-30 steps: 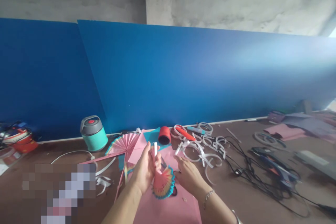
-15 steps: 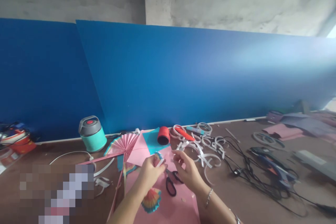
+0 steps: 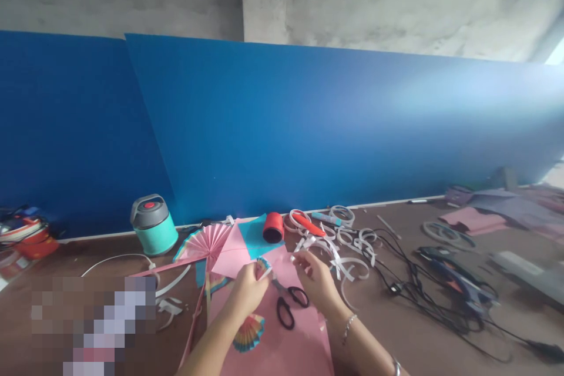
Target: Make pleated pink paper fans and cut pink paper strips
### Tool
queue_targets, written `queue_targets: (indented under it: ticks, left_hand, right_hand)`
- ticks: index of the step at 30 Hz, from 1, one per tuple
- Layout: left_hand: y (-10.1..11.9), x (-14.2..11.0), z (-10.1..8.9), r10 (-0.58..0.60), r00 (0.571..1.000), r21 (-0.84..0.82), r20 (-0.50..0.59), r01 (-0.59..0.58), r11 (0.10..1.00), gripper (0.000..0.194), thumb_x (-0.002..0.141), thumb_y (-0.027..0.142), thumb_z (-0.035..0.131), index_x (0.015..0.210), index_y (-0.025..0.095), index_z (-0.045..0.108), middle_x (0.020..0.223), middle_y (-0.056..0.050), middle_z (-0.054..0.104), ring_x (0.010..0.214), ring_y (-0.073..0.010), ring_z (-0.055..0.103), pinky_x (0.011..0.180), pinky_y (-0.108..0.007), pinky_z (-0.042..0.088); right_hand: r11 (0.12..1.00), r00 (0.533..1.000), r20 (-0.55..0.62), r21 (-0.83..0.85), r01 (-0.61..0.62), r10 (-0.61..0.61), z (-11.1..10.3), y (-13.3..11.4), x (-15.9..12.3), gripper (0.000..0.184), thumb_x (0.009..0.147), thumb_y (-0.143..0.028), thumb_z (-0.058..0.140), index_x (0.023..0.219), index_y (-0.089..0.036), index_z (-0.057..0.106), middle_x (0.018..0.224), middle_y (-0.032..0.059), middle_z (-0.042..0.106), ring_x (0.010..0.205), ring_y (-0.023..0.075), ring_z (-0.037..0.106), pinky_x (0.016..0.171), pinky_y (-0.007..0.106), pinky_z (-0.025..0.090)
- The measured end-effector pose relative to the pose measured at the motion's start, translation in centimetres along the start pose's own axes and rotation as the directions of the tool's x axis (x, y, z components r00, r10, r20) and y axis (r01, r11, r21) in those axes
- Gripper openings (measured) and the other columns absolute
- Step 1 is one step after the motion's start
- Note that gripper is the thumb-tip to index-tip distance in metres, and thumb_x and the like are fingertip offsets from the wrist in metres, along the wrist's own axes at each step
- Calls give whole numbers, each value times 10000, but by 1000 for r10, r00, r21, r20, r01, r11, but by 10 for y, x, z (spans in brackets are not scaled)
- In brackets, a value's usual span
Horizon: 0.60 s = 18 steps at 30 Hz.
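My left hand [image 3: 249,290] is closed on a small pleated paper fan [image 3: 263,262] with coloured stripes, and a white strip shows at its fingertips. Below that wrist, over the pink sheet, is another fanned section of pleated paper [image 3: 249,335]; whether it joins the held piece I cannot tell. My right hand [image 3: 315,279] is held apart from the left, fingers curled in a pinch with a tiny whitish bit at the tips. Between the hands, black-handled scissors [image 3: 285,294] lie on the pink sheet [image 3: 291,352]. Beyond them are a red cylinder [image 3: 274,227] and blue paper [image 3: 252,236].
A large pink pleated fan [image 3: 209,241] lies left of the sheet, near a teal lidded container [image 3: 155,229]. Tangled white strips [image 3: 337,255] lie to the right, then black cables [image 3: 414,285] and a dark tool [image 3: 460,282]. A blue panel [image 3: 308,129] stands behind.
My left hand has shifted slightly left and the lower pleated section has moved with it. The gap between my hands is wider, showing more of the scissors.
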<state>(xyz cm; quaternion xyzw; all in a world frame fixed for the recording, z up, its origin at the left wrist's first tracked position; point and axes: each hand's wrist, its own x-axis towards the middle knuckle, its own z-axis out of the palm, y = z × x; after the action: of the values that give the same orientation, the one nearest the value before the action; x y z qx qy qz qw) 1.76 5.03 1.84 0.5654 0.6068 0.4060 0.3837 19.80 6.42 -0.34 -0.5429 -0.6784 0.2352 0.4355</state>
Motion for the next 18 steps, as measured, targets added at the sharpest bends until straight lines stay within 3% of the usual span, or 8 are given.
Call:
queue_targets:
  ticks: [4, 10, 18]
  left_hand:
    - [1, 11, 8, -19, 999, 42, 40, 18, 999, 156, 615, 139, 666, 528, 188, 546, 509, 34, 500, 536, -140, 443, 536, -226, 281]
    - [3, 31, 15, -34, 995, 106, 89, 24, 994, 327, 475, -1, 683, 373, 210, 456, 362, 69, 391, 427, -131, 405, 520, -238, 278]
    - [-3, 27, 20, 18, 999, -16, 34, -18, 1000, 291, 491, -3, 667, 455, 231, 499, 468, 32, 474, 642, -221, 573, 611, -269, 357]
  right_hand:
    - [991, 995, 61, -101, 85, -79, 5, -4, -4, 232, 773, -161, 444, 856, -168, 660, 813, 61, 672, 686, 166, 583, 642, 267, 453]
    - [988, 995, 61, -133, 83, -76, 6, 1, -4, 214, 782, -182, 460, 843, -173, 665, 780, 52, 672, 698, 178, 594, 660, 279, 455]
    - [986, 993, 85, -136, 97, -86, 5, 6, -3, 213, 779, -152, 453, 838, -172, 657, 778, 50, 667, 715, 179, 598, 670, 278, 449]
